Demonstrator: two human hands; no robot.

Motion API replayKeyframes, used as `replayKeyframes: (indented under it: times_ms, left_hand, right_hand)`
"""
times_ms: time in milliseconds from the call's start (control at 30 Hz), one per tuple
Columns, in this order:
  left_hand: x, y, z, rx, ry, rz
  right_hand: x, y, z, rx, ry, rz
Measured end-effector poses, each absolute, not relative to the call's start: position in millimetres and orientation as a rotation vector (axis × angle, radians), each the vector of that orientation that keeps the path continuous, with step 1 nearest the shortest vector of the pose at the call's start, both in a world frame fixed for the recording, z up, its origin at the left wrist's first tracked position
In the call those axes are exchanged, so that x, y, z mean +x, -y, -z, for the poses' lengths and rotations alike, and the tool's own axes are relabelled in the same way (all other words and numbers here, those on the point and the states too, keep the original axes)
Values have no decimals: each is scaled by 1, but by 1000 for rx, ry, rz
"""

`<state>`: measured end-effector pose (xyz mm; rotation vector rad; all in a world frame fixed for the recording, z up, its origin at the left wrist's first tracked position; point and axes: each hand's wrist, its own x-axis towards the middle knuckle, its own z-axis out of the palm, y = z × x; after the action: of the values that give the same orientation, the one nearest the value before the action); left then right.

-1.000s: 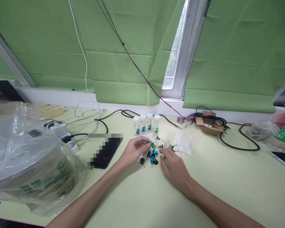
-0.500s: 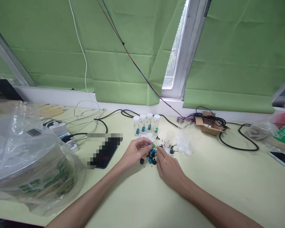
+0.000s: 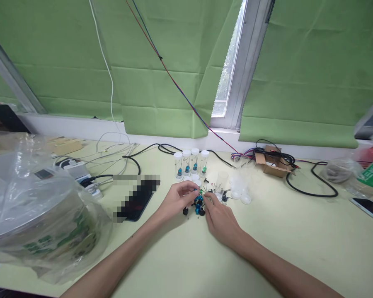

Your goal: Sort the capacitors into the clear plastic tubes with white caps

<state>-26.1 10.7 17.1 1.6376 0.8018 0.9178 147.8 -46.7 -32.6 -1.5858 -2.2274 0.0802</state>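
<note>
Where green blinds [image 3: 168,82] hang beyond its far edge, the pale yellow-green surface [image 3: 174,260] meets a white sill [image 3: 65,125]. Short of that edge's middle, the left hand [image 3: 178,198], its grip pinching, holds a small, shiny green piece [image 3: 201,191] by loose blue and black parts [image 3: 198,210]; what the right hand [image 3: 221,215] beside it grips, I cannot tell.

Small shiny green piece [image 3: 201,191], pinched at the fingertips of the left hand [image 3: 178,199], blue metallic pieces [image 3: 197,210] clustered just below, round black pieces [image 3: 185,211] beside them.
</note>
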Motion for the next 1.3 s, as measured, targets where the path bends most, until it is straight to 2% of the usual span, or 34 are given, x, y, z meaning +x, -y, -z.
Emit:
replayKeyframes:
  times_ms: [567, 1300]
  left_hand:
    - [-25, -8, -21, 1638, -843, -938]
    - [-25, -9, -8, 2041, -952, -939]
  right_hand:
    - [149, 51, 32, -1466, 2126, -204]
    - [149, 53, 32, -1089, 1779, -294]
